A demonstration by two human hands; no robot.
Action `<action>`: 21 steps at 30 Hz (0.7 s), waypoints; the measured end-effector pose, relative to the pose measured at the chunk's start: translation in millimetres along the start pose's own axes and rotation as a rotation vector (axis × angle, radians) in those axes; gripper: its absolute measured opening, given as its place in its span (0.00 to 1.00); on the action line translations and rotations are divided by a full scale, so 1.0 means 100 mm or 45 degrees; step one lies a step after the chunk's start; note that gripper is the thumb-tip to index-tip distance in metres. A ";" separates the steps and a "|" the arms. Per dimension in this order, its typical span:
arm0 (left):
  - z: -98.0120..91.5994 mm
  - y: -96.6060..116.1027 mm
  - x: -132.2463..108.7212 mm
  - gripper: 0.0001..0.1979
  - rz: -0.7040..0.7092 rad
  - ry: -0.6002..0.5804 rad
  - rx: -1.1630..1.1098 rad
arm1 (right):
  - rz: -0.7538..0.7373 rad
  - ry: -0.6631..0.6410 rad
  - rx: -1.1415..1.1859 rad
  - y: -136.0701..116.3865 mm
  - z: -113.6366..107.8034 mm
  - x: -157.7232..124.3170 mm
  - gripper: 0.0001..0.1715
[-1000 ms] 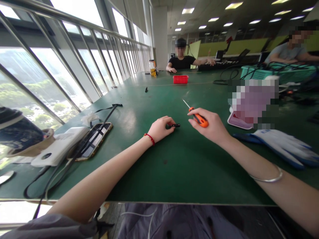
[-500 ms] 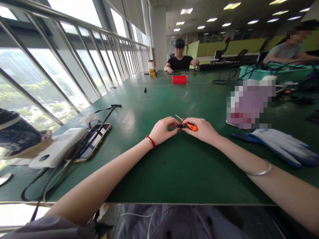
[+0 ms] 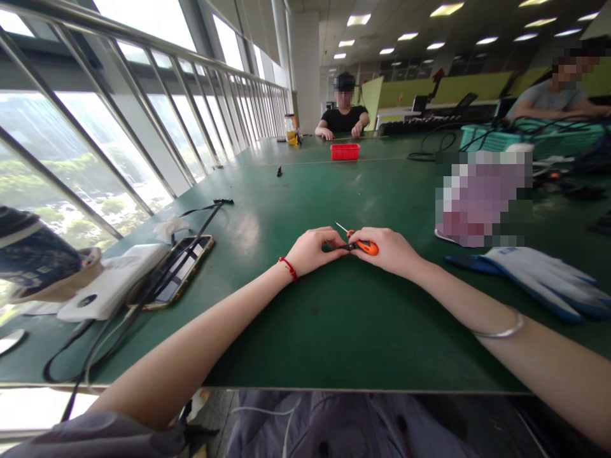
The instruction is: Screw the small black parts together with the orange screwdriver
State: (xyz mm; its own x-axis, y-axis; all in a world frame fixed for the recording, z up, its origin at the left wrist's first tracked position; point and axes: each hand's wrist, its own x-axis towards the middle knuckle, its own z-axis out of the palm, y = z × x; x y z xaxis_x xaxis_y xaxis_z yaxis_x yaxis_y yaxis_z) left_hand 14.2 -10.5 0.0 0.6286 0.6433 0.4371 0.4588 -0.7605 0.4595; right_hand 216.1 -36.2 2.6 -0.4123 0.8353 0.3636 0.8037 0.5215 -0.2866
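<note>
My left hand is closed, its thumb and fingertips pinching a small black part whose kind I cannot make out. Meeting it from the other side, my right hand is closed around a screwdriver with an orange and black handle. The thin metal shaft points up and to the left, beyond the fingertips. My right fingertips are close against the black part; whether they also grip it is hidden. Both hands are just above the green table.
To the left lie a phone with black straps over it, a white flat case and a dark cup. On the right are white-and-blue gloves. Farther back stand a red tray and a teal basket. Two people sit beyond.
The black part has turned slightly between my fingertips, and my hands are a little closer together. Across the table, a person's hand has moved inward.
</note>
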 end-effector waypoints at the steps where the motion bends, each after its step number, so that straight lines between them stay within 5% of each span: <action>1: 0.00 -0.01 0.00 0.09 0.011 -0.010 -0.010 | -0.012 -0.007 -0.006 0.00 0.00 0.00 0.11; 21: 0.01 -0.01 0.01 0.10 0.003 -0.074 -0.030 | -0.034 -0.077 -0.064 0.01 0.00 0.00 0.11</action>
State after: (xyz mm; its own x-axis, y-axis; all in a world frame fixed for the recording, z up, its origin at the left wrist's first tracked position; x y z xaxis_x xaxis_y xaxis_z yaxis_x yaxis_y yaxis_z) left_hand 14.7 -9.2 -0.7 0.6654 0.6345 0.3931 0.4424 -0.7594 0.4770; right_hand 217.0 -35.9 2.7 -0.4580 0.8310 0.3158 0.8119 0.5357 -0.2320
